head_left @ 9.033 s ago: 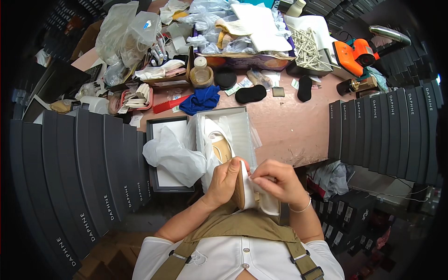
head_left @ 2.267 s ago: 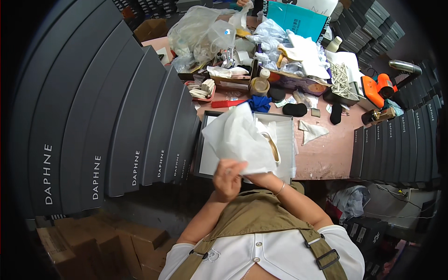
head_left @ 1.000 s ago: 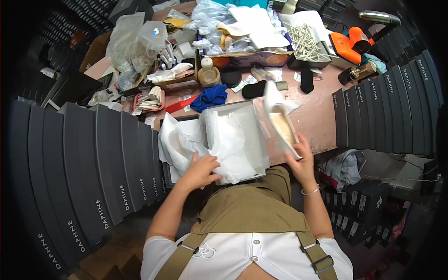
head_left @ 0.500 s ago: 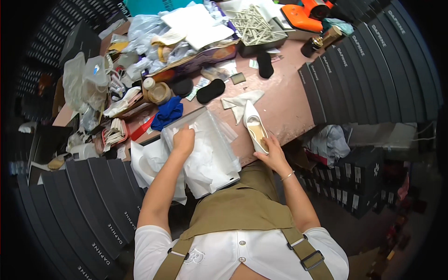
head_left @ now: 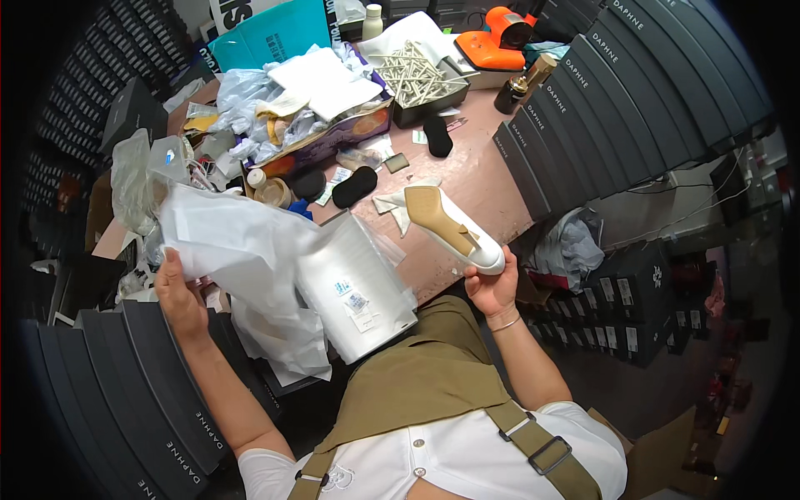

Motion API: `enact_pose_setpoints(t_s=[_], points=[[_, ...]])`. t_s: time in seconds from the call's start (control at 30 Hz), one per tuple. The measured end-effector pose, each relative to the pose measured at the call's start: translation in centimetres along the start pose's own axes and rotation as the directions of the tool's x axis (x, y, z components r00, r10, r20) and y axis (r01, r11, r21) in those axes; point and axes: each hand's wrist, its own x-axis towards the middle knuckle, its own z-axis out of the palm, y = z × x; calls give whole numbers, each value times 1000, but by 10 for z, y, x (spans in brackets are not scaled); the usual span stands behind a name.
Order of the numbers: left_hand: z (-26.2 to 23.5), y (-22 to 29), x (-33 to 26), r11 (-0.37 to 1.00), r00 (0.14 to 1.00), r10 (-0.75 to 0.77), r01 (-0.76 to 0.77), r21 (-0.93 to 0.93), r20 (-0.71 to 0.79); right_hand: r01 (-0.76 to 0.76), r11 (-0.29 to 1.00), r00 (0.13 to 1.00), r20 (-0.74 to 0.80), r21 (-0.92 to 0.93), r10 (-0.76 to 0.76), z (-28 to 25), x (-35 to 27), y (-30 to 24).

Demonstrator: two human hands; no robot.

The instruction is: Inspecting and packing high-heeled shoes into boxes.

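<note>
In my right hand [head_left: 493, 290] is a white shoe [head_left: 492, 254], its tan sole turned up toward me and its far end pointing to the back of the table. My fingers close around its near end. A folded white cloth [head_left: 392, 204] lies partly behind the shoe. Out to the left, my left hand [head_left: 179, 296] grips the edge of a large sheet of white tissue paper [head_left: 250, 233], which spreads up and over the box's left side. The shoebox [head_left: 333, 267] lies before my apron, white inside, with small printed packets [head_left: 357, 302] on its bottom.
Stacked black shoeboxes stand at the right [head_left: 617, 108] and lower left [head_left: 125, 392]. Farther back are a box of pale sticks [head_left: 412, 79], an orange device [head_left: 487, 52], a dark bottle [head_left: 510, 96], black oval pads [head_left: 354, 187] and a carton heaped with plastic and paper [head_left: 312, 137].
My left hand has swung out of the box to the left, lifting the tissue paper and baring the box's inside. My right hand has raised the shoe and turned its sole up.
</note>
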Motion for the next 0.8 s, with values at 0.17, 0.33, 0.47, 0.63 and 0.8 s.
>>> enact_pose_setpoints(t_s=[0.17, 0.33, 0.47, 0.63, 0.8], points=[[83, 53, -14, 683, 795, -100, -382, 623, 598, -16, 999, 1000, 19, 40, 15, 5, 0, 15], [79, -74, -53, 322, 733, -310, -518, 793, 605, -62, 992, 997, 43, -109, 67, 2, 0, 28], [65, -81, -82, 306, 830, -274, -404, 862, 486, -62, 972, 997, 31, -228, 71, 1, -9, 29], [48, -68, -99, 427, 953, -100, -218, 877, 286, -86, 942, 993, 47, -325, 107, 6, -7, 38], [44, -58, -98, 437, 926, -16, -332, 836, 377, -101, 870, 983, 85, -483, 161, 31, -6, 47]])
